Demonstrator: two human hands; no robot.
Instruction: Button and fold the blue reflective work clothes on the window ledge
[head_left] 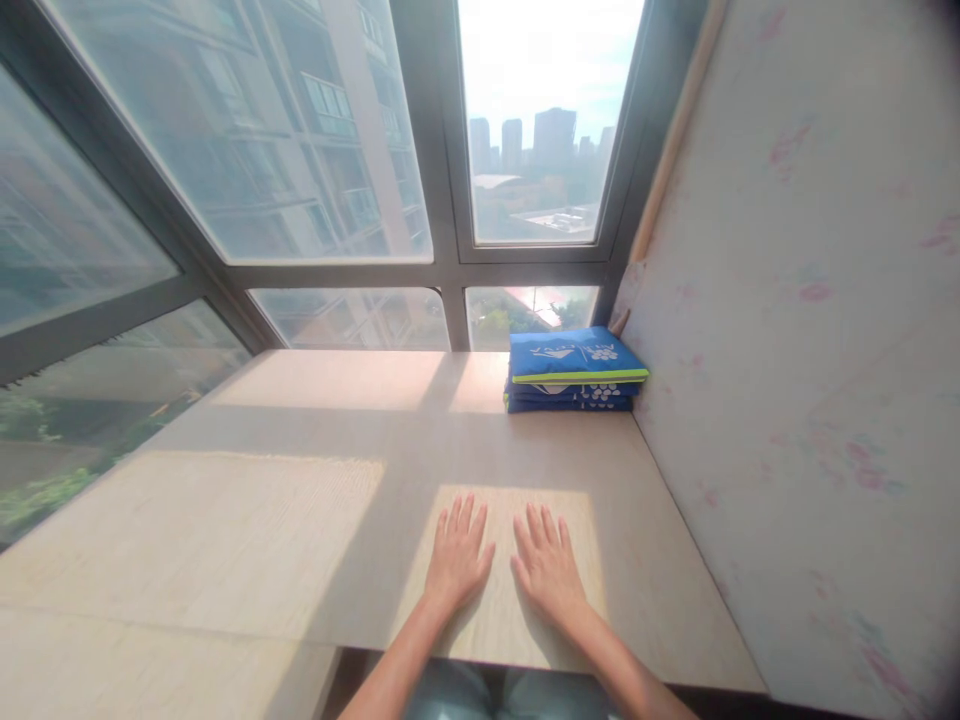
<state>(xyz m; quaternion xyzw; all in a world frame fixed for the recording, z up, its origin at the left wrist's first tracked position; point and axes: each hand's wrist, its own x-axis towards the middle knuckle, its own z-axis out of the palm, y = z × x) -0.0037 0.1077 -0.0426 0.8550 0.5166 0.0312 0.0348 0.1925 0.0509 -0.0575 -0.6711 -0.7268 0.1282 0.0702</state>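
My left hand [456, 555] lies palm down on the pale wooden surface [300, 560], its fingers stretched out and a little apart. Beside it on the right, my right hand [547, 562] rests flat in the same way, with a small gap between the two thumbs. Neither hand holds anything. Both are in a sunlit patch near the front edge. Beyond my right hand, at the back right, a stack of folded blue fabric items [574, 368] with bright green edging and white prints sits on the surface, touched by neither hand.
Grey-framed windows [442, 200] rise behind and to the left of the surface. A wall with faded pink flowers [810, 400] borders the right side. My legs [480, 692] show below the front edge.
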